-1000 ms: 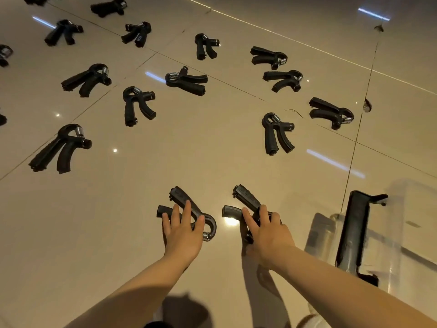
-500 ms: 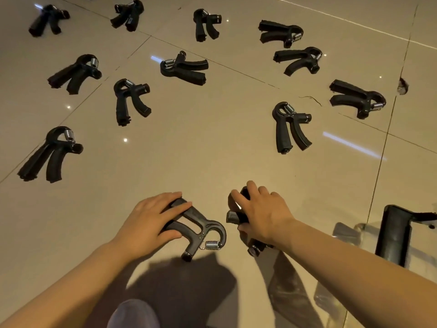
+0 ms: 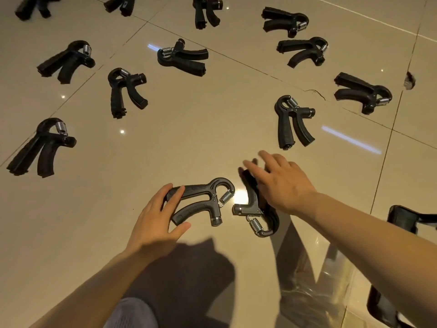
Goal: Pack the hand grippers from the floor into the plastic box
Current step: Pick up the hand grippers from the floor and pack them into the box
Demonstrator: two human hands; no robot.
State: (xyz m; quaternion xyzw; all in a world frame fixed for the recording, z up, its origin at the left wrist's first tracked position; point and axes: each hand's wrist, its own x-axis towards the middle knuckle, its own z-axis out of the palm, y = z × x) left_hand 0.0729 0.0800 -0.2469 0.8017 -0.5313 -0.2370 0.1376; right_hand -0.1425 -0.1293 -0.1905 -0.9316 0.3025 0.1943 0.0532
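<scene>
On the tiled floor just ahead of me, two hand grippers are lying side by side, springs nearly facing each other. My left hand is closing around the handle ends of the left gripper: fingers are curling over the upper handle, the thumb is reaching in beneath the lower one, and the gripper is lying flat on the tile. My right hand is resting across the handles of the right gripper with fingers spread and fairly straight, touching rather than clasping it; that gripper's knob and spring are poking out below my palm.

I am seeing more grippers scattered farther out. The nearest one is lying just beyond my right fingertips, apart from them. Others are lying well apart to the left and across the top of the view.

At the lower right edge, partly behind my right forearm, the clear plastic box is showing, with its black latch beside it.
</scene>
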